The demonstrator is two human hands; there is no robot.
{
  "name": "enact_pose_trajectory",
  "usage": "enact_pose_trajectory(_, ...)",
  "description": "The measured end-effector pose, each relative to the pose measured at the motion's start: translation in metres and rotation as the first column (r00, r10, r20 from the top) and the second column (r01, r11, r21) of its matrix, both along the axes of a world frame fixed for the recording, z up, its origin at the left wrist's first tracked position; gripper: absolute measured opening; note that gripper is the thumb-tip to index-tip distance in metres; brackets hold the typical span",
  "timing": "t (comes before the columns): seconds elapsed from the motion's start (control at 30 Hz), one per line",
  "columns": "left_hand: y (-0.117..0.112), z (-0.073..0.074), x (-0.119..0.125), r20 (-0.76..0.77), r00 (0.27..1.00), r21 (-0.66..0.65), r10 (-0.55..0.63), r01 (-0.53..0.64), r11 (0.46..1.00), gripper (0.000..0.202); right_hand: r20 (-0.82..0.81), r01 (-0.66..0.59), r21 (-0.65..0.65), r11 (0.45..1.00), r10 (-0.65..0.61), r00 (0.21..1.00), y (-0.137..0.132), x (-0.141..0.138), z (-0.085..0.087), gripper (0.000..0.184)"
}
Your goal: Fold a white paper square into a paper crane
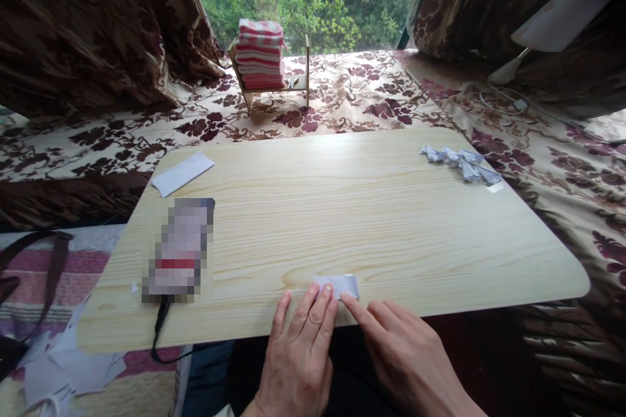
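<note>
A small folded piece of white paper (348,285) lies flat at the near edge of the wooden table. My left hand (300,352) rests with its fingers stretched out, the fingertips pressing on the paper's left part. My right hand (408,348) touches the paper's near edge with the index fingertip, while its other fingers are curled. At the table's far right corner lies a cluster of folded paper pieces (462,163). A longer folded white paper strip (183,173) sits at the far left corner.
A pixelated phone (180,247) with a black cable (160,322) lies on the table (313,208) at left. Loose white papers (73,365) lie below left. Beyond the table stand a small rack with folded striped cloths (259,55) and a lamp (562,16).
</note>
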State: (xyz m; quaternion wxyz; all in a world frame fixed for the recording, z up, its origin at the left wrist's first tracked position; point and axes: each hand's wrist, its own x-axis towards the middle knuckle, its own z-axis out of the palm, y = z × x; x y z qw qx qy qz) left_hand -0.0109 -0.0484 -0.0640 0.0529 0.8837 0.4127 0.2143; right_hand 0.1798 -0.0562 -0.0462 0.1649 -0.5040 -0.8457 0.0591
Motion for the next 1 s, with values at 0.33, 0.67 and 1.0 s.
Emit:
enact_pose_trajectory(0.33,0.004,0.003,-0.004,0.048,0.999,0.013,0.006,-0.006,1.0,0.046,0.035,0.06,0.074,0.995,-0.063,0.997,0.004,-0.01,-0.001,0.036)
enact_pose_trajectory(0.67,0.018,-0.001,-0.015,0.061,0.994,0.091,-0.092,0.087,0.992,0.04,0.06,0.045,0.06,0.997,-0.049,0.997,0.003,0.021,-0.004,0.037)
enact_pose_trajectory(1.0,0.017,0.0,-0.013,0.036,0.997,0.141,-0.072,0.066,0.988,0.036,0.104,-0.009,0.072,0.997,0.001,0.995,0.006,-0.001,0.004,0.041)
